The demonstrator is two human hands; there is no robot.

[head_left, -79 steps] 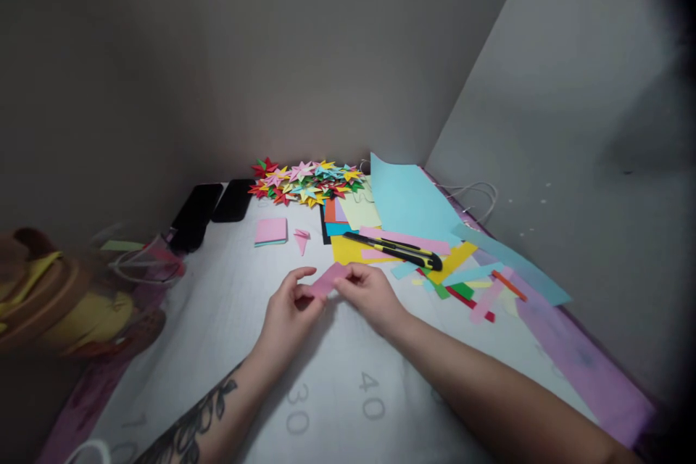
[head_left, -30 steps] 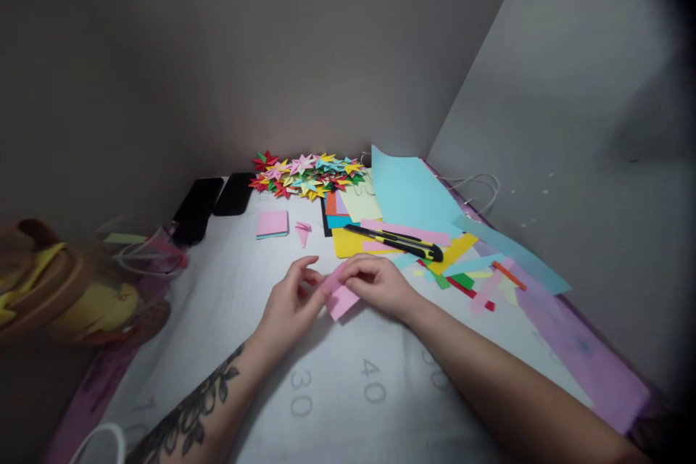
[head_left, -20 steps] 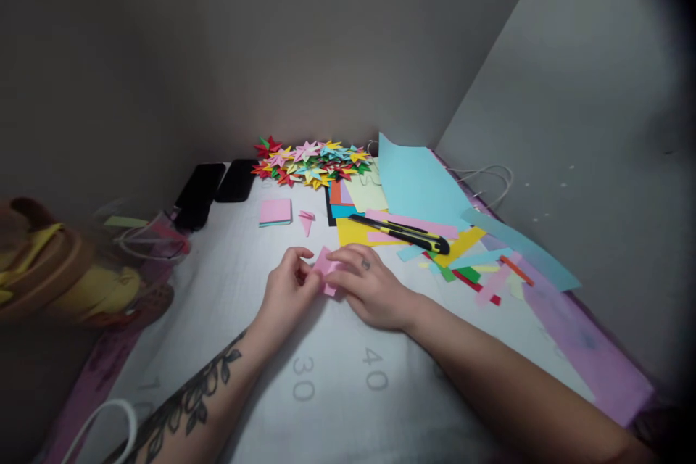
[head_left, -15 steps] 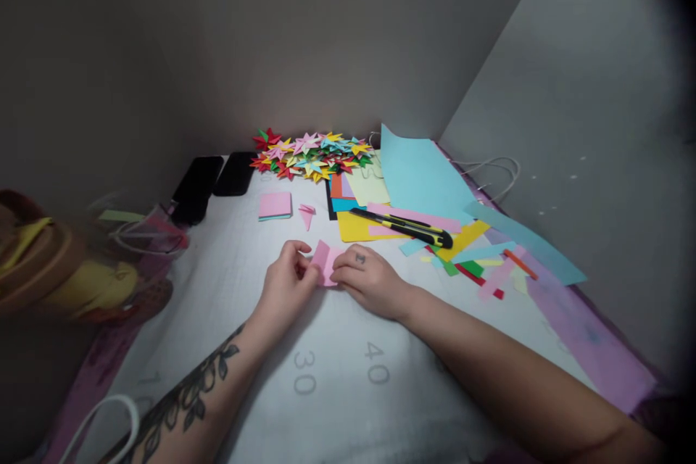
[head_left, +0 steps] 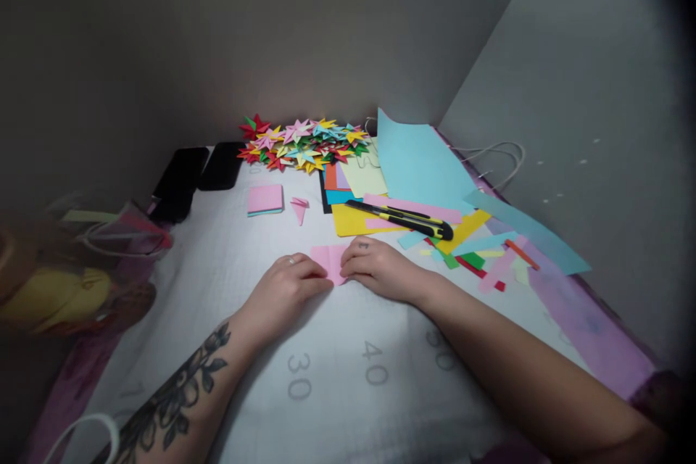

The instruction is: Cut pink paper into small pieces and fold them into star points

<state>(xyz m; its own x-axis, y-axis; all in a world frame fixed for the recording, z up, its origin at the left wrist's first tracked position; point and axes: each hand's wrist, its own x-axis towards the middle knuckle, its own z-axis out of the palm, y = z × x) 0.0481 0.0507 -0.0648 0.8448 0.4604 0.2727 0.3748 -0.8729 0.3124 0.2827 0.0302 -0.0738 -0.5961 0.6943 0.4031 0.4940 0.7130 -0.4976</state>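
A creased pink paper square (head_left: 329,261) lies nearly flat on the white mat between my hands. My left hand (head_left: 291,286) holds its left side, fingers over the paper and thumb at the near edge. At the right side, my right hand (head_left: 373,268) has its fingers closed on the paper; the fingertips partly hide that edge. Beyond them sits a small folded pink paper piece (head_left: 299,210). Left of it is a stack of pink and blue paper squares (head_left: 265,199).
Folded paper stars (head_left: 304,145) pile up by the wall. A utility knife (head_left: 407,219) rests on coloured sheets, with paper scraps (head_left: 473,261) and a large blue sheet (head_left: 421,159) nearby. Two black phones (head_left: 222,167) lie at the back left. A blurred yellow object (head_left: 59,297) stands left.
The pink paper, tilted up with its left part raised before, now lies flatter. My left hand has turned over from a pinch to fingers laid along it. The view has shifted slightly.
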